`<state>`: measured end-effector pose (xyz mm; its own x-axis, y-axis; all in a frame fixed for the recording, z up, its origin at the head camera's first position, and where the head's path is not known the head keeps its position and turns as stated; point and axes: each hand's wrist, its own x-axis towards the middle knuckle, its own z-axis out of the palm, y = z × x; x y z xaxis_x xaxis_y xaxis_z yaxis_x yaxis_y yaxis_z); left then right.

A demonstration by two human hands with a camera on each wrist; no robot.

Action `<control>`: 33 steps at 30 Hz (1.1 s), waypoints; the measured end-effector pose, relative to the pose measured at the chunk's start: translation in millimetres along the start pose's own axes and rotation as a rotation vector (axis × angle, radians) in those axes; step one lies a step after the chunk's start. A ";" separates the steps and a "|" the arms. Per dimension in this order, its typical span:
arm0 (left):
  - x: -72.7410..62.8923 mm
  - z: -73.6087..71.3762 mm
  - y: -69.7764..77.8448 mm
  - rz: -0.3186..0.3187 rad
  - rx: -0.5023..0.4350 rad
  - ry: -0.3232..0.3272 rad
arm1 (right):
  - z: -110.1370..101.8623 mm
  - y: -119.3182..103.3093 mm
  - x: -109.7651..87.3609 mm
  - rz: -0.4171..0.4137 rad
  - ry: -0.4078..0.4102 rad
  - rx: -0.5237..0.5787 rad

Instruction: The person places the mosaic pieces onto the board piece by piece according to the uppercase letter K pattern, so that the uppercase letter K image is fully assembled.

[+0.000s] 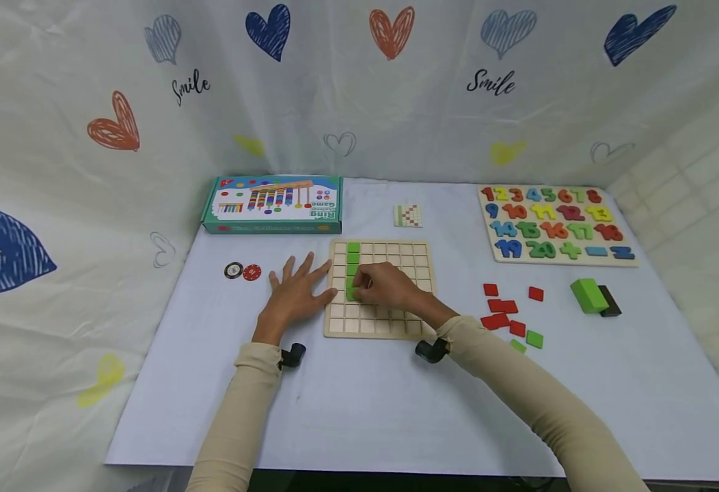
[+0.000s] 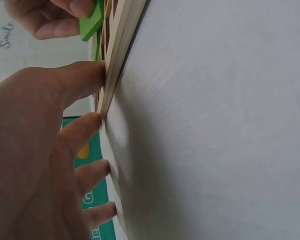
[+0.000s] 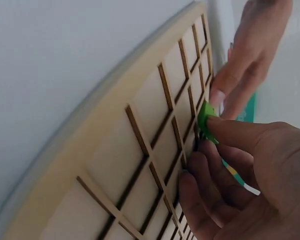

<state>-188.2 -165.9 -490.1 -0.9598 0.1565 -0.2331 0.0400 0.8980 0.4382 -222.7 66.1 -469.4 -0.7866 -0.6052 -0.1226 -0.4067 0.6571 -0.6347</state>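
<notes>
A wooden grid board (image 1: 384, 329) lies mid-table, with several green square tiles (image 1: 353, 258) in a column near its left side. My right hand (image 1: 387, 285) is over the board and pinches a green tile (image 3: 205, 118) between thumb and fingers at the lower end of that column. In the left wrist view this tile (image 2: 92, 22) is tilted above the grid. My left hand (image 1: 294, 297) lies spread at the board's left edge, its thumb and index fingertip touching the wooden rim (image 2: 112, 75) while the other fingers reach onto the table.
Loose red tiles (image 1: 503, 306) and green tiles (image 1: 534, 339) lie right of the board, beside a green block (image 1: 589, 296) and a black piece (image 1: 610, 301). Behind are a boxed game (image 1: 273, 205), a pattern card (image 1: 408, 216) and a number puzzle (image 1: 556, 225). Two round chips (image 1: 251, 272) lie left.
</notes>
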 end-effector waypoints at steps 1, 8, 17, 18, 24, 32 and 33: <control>-0.1 0.2 0.0 -0.002 0.003 0.000 | 1.3 -0.4 -1.0 0.003 0.004 -0.004; 0.3 1.7 0.8 -0.006 0.017 -0.011 | 7.0 -6.2 -9.2 0.013 0.008 -0.015; 0.0 0.5 2.6 -0.006 0.011 -0.006 | 8.6 -7.0 -9.7 -0.004 0.049 -0.037; 0.2 0.5 2.8 -0.006 0.010 -0.007 | 8.4 -6.8 -9.5 -0.005 0.053 -0.036; 0.5 0.2 3.7 -0.001 0.005 -0.008 | 3.8 -6.7 -11.8 -0.017 0.046 -0.028; -0.9 -1.7 0.9 -0.002 0.005 -0.010 | -14.2 -2.9 -28.4 -0.031 0.014 -0.011; -0.9 -1.5 0.5 -0.004 0.001 -0.010 | -17.1 -1.4 -31.7 -0.027 0.014 -0.014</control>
<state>-187.8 -166.3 -488.4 -0.9572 0.1573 -0.2430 0.0370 0.8991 0.4361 -205.1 92.0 -451.6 -0.7816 -0.6165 -0.0947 -0.4342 0.6467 -0.6271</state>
